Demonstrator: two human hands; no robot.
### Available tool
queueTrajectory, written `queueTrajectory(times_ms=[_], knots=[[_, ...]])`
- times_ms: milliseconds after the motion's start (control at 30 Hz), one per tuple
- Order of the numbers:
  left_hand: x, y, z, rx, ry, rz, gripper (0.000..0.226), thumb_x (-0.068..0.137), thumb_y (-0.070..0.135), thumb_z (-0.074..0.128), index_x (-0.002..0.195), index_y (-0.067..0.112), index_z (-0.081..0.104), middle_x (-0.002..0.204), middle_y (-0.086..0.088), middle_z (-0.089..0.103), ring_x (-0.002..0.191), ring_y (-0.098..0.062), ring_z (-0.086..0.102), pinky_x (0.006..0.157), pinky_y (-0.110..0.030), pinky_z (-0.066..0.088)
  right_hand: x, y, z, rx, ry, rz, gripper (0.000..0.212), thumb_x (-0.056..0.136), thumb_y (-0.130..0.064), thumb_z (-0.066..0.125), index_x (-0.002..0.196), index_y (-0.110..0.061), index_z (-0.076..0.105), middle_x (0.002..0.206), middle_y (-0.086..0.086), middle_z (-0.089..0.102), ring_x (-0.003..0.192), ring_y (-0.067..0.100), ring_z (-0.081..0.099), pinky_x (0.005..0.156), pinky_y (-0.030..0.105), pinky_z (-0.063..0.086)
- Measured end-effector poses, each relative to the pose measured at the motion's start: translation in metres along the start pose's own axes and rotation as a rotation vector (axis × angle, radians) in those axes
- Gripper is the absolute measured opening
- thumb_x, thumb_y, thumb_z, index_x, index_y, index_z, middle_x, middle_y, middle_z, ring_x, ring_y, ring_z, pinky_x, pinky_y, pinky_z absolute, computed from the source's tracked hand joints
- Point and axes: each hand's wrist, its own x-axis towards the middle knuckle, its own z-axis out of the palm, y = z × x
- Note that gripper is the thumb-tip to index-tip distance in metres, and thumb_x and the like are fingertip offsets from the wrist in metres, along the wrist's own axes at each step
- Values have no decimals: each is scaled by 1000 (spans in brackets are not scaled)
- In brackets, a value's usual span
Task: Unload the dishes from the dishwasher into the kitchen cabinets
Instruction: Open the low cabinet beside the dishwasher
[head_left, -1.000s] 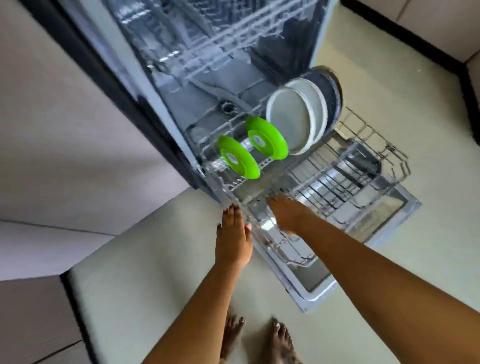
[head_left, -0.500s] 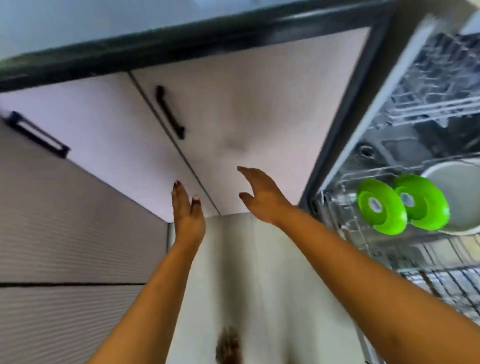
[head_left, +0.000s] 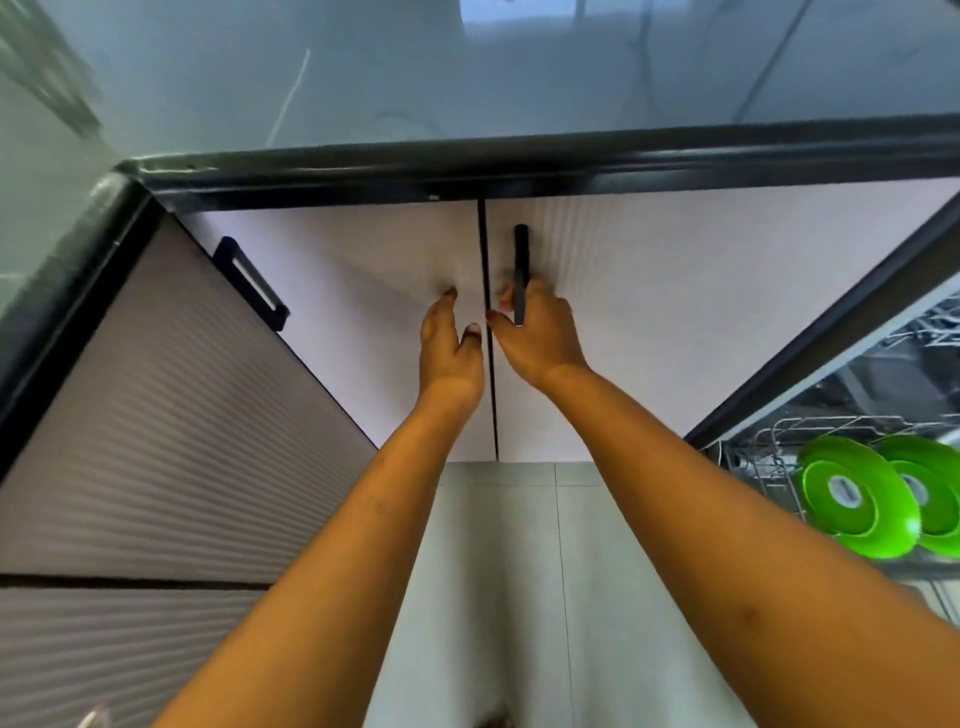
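Two pale cabinet doors meet at a seam below the dark counter edge. My right hand (head_left: 535, 332) grips the black bar handle (head_left: 521, 254) of the right door (head_left: 675, 291). My left hand (head_left: 448, 348) has straight fingers against the left door (head_left: 363, 291), just beside the seam. Both doors look closed. At the far right the dishwasher stands open, and two green plates (head_left: 862, 499) stand upright in its wire rack (head_left: 763, 441).
A grey glossy countertop (head_left: 467, 78) runs above the doors. A second black handle (head_left: 252, 283) sits at the left door's far edge. Ribbed grey cabinet fronts (head_left: 156, 415) fill the left side. Pale tiled floor (head_left: 498, 571) lies between my arms.
My view swung left from the dishwasher rack to the cabinets. Both hands moved up to the doors, and my right hand took hold of the black handle.
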Motion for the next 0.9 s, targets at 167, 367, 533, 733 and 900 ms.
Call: queueTrajectory(times_ms=[167, 367, 533, 733, 900], knots=[[-3, 2, 7, -139, 31, -65, 47, 102, 32, 32, 148, 26, 24, 156, 4, 19, 142, -18, 24, 114, -32, 24, -5, 8, -2, -21, 2, -62, 22, 89, -28, 60, 104, -13, 54, 106, 8, 61, 104, 27, 56, 87, 36, 51], [-21, 31, 15, -289, 18, -153, 55, 99, 50, 22, 147, 24, 27, 155, 0, 26, 142, -20, 25, 114, -33, 20, -47, 12, -17, -36, 6, -100, 27, 92, -29, 56, 114, -14, 52, 97, -2, 51, 108, 23, 49, 85, 35, 48], [-59, 55, 16, -526, -13, -223, 62, 93, 61, 26, 132, 19, 50, 132, -5, 55, 124, -23, 49, 108, -37, 36, -100, 30, -34, 71, -70, -69, 32, 91, -43, 53, 109, -17, 54, 99, 1, 56, 103, 21, 52, 78, 27, 45], [-133, 78, 19, -487, -270, -177, 67, 84, 69, 41, 111, 12, 64, 95, -5, 71, 91, -20, 68, 74, -30, 55, -185, 49, -90, 269, -132, -57, 39, 94, -39, 53, 129, -25, 55, 88, -15, 58, 79, -4, 55, 69, 1, 39], [-200, 104, 50, -341, -663, -258, 34, 87, 40, 58, 106, 12, 65, 89, -3, 73, 77, -17, 70, 74, -29, 58, -253, 83, -144, 449, -113, 88, 24, 95, -40, 48, 114, -54, 46, 116, -19, 56, 110, 0, 53, 95, 15, 39]])
